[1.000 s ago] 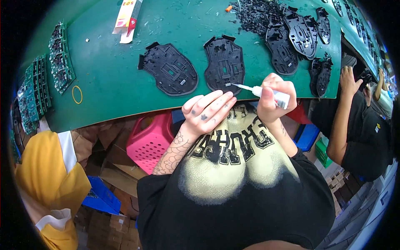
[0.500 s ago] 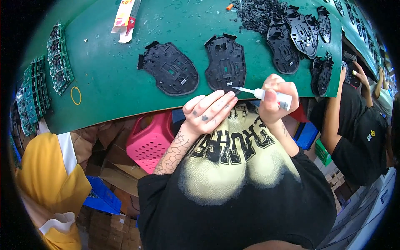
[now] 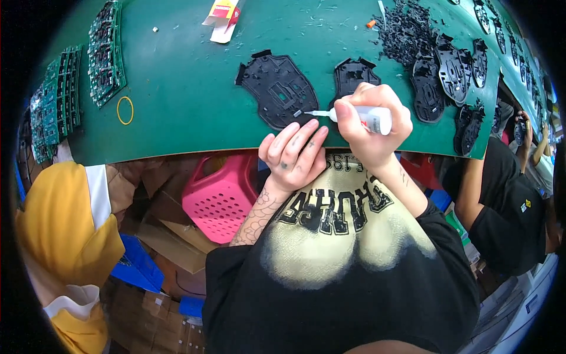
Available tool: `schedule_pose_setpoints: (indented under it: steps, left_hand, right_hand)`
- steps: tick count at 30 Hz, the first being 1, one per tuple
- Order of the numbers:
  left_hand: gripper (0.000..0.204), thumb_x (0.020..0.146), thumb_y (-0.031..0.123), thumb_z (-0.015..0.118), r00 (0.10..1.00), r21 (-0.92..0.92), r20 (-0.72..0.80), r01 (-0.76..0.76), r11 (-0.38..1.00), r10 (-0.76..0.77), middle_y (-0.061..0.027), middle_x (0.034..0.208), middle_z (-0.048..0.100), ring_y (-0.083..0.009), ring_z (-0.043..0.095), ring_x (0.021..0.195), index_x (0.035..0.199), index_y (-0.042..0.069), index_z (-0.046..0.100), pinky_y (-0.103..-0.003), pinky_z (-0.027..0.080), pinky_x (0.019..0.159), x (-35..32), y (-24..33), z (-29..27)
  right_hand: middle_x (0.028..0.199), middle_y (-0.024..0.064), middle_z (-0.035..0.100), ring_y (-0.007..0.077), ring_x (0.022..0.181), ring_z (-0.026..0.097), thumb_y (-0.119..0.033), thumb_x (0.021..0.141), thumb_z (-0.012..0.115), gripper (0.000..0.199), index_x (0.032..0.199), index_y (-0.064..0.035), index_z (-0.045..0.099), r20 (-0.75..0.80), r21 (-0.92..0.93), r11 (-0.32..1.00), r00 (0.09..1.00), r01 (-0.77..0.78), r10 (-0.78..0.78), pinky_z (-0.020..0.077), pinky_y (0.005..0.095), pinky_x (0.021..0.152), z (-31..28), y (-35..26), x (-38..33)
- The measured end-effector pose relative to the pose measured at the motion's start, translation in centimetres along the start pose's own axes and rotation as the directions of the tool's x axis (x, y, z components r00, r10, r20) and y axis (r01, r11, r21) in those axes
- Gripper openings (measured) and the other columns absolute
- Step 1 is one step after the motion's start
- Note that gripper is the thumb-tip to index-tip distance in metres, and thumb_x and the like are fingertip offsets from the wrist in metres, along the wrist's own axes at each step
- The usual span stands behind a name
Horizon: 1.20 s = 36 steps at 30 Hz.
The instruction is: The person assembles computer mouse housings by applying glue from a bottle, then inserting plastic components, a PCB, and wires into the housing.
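Note:
My right hand [image 3: 374, 121] is wrapped round a small white glue bottle [image 3: 376, 120], tipped sideways with its thin nozzle pointing left. The nozzle tip is at the lower right of a black moulded plastic shell [image 3: 277, 88], beside a small silvery piece [image 3: 298, 113] on it; I cannot tell whether they touch. My left hand [image 3: 295, 154] holds nothing; its fingers are stretched out, bent a little, with their tips by the shell's near edge. A second, similar shell [image 3: 354, 72] lies to the right, partly hidden behind my right hand.
Circuit boards [image 3: 106, 56] stand in rows at the left, near a yellow rubber band [image 3: 125, 110]. An opened small box [image 3: 223, 17] lies at the back. Small black parts [image 3: 407, 29] are heaped at the right beside more shells [image 3: 427, 91]. Other people sit on both sides.
The view has shifted, so the table things appear farther right. My right hand has brought the nozzle from the right shell to the left one. My left hand has moved to the left shell's near edge.

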<state>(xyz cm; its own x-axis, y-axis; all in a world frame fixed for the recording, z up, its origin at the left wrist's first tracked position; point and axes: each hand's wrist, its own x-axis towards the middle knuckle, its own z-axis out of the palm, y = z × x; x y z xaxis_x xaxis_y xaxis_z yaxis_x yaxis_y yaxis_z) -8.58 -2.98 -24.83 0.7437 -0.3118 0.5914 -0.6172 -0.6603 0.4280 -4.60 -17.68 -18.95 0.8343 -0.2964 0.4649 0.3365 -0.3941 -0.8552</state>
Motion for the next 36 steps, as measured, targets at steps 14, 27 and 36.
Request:
schedule_pose_setpoints:
  steps: [14, 27, 36]
  left_hand:
    - [0.029, 0.076, 0.024, 0.060, 1.000, -0.008, 0.021, 0.004, 1.000, -0.004, 0.0070, 0.112, 0.060, -0.0099, 0.049, 0.107, 0.104, 0.018, 0.068, -0.032, 0.024, 0.100, -0.1, -0.3, -0.1]
    - [0.019, 0.080, 0.016, 0.058, 0.995, -0.243, 0.006, -0.098, 0.965, 0.103, 0.0020, 0.104, 0.063, -0.0154, 0.057, 0.098, 0.096, 0.016, 0.067, -0.038, 0.035, 0.095, 1.3, -1.8, -2.7]
    - [0.045, 0.079, 0.012, 0.065, 0.837, -0.175, 0.223, 0.538, 0.824, -0.499, -0.0096, 0.115, 0.052, -0.0254, 0.050, 0.104, 0.122, 0.004, 0.053, -0.038, 0.040, 0.088, 10.3, -3.8, -4.7]
  right_hand:
    - [0.058, 0.0062, 0.058, 0.0157, 0.047, 0.056, -0.011, 0.063, 0.080, 0.024, 0.067, -0.0049, 0.058, 0.065, -0.076, 0.997, 0.998, 0.008, -0.003, 0.0436, 0.0251, 0.043, 0.5, 0.2, 0.2]
    - [0.083, 0.0026, 0.063, 0.0047, 0.071, 0.057, -0.009, 0.071, 0.077, 0.023, 0.085, -0.0024, 0.061, 0.024, 0.269, 0.870, 0.906, -0.413, 0.422, 0.0446, 0.0188, 0.060, -0.6, -1.0, 1.2]
    - [0.104, 0.0078, 0.065, 0.0136, 0.097, 0.060, -0.013, 0.081, 0.067, 0.027, 0.104, -0.0007, 0.061, 0.318, 0.056, 0.952, 0.910, -0.300, 0.268, 0.0456, 0.0287, 0.089, -1.4, 0.2, 9.7]
